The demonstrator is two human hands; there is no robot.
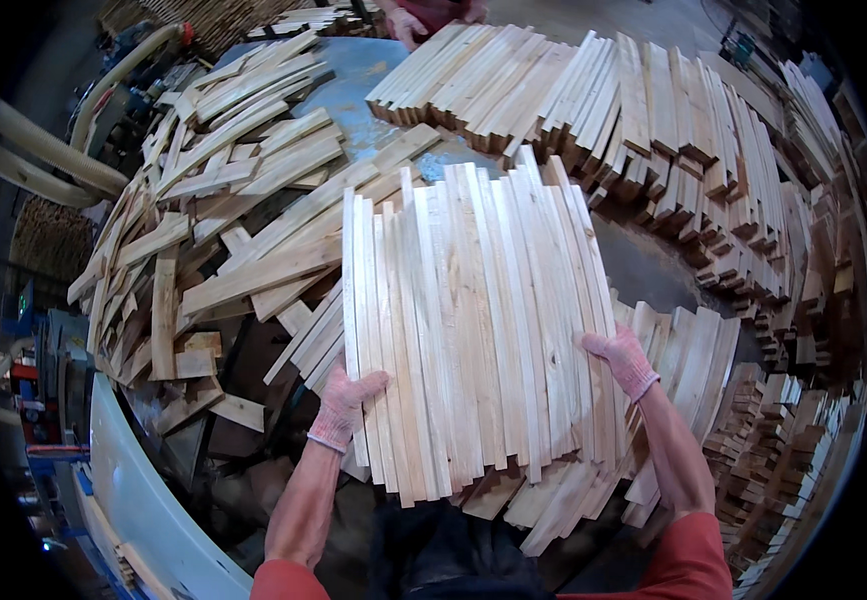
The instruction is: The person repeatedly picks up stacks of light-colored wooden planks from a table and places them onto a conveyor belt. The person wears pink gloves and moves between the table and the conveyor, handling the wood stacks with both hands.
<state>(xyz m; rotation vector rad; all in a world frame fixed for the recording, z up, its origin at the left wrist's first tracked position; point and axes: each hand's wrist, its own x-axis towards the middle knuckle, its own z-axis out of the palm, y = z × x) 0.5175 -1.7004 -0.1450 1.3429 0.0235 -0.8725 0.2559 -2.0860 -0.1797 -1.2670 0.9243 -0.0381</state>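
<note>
A wide bundle of pale wooden slats (473, 330) is held up in front of me, its slats side by side with uneven ends. My left hand (346, 403), in a pinkish knit glove, presses the bundle's left edge, thumb on top. On the opposite edge, my right hand (625, 360) in a matching glove squeezes the slats, its thumb also on the face. The fingers of both hands are hidden behind the wood. Under the bundle's near end lie more slats (563, 500).
Loose offcuts (243, 200) lie in a jumbled heap on the left, over a blue-grey table (358, 75). Long stacks of slats (643, 110) curve along the back and right. Another person's gloved hand (408, 27) is at the far edge. Ribbed hoses (53, 150) stand far left.
</note>
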